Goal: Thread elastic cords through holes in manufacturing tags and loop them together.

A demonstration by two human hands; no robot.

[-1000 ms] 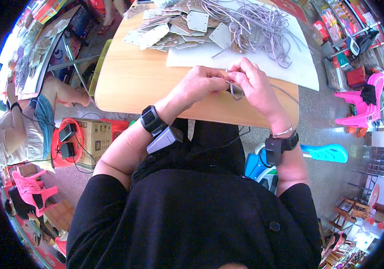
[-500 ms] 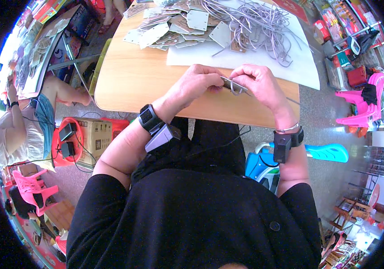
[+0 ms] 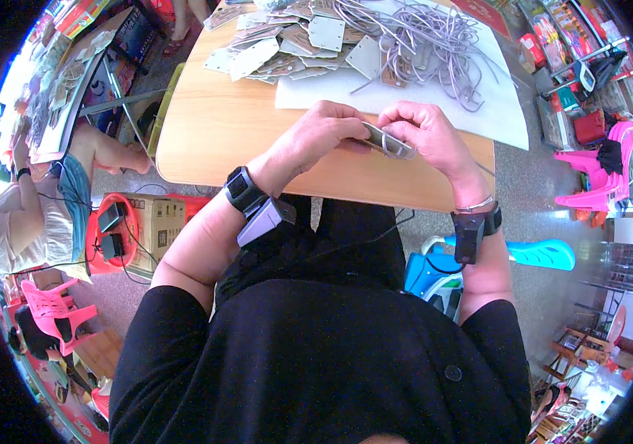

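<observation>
Above the near edge of the wooden table [image 3: 205, 140], my left hand [image 3: 325, 132] is closed on one end of a small flat card [image 3: 401, 149]. Its pale face is tilted partly into view. A grey cord [image 3: 384, 140] crosses the card in a loop. My right hand [image 3: 429, 136] pinches at the cord beside the card's upper edge, with thumb and index finger together. Fingers hide part of the card and the exact grip on the cord. A tail of cord shows beyond my right wrist.
Farther back lies a heap of similar cards [image 3: 256, 58], with a tangle of grey cords [image 3: 442, 44] on a white sheet [image 3: 309, 96]. A person [image 3: 24, 214] sits at another table on the left. A blue seat [image 3: 538, 253] stands right of my legs.
The card has turned from nearly edge-on, so more of its pale face shows. Both hands have shifted slightly, still together at the card and cord.
</observation>
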